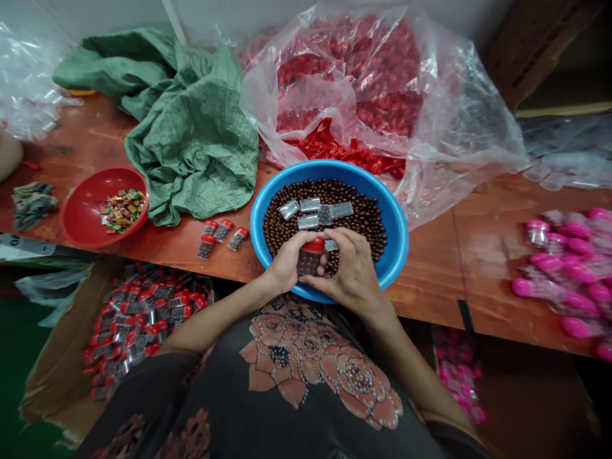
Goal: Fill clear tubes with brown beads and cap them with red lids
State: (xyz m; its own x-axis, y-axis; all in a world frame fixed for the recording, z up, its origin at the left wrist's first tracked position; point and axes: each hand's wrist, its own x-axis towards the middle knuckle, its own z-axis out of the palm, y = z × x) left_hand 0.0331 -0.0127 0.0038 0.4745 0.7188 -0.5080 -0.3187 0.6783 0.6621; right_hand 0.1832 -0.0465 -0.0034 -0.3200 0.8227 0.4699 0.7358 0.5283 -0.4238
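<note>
Between my two hands, over the near edge of a blue basin [400, 239], is a small clear container with a red lid [312, 256], filled with brown balls. My left hand [285, 262] grips it from the left, thumb near the lid. Fingers of my right hand [352, 271] close round its right side and bottom. Many shiny brown balls [277, 220] fill the basin. Several clear rectangular containers [308, 221] lie on top of them. Left of the basin, several filled containers with red lids [222, 231] rest on the table.
A red bowl [76, 213] with small wrapped pieces and a green sack [191, 140] stand left. Behind the basin lies a plastic bag of red lids [349, 83]. Pink-capped containers [574, 268] cover the right side. Below the table's left edge, a cardboard box [57, 363] holds red-lidded containers.
</note>
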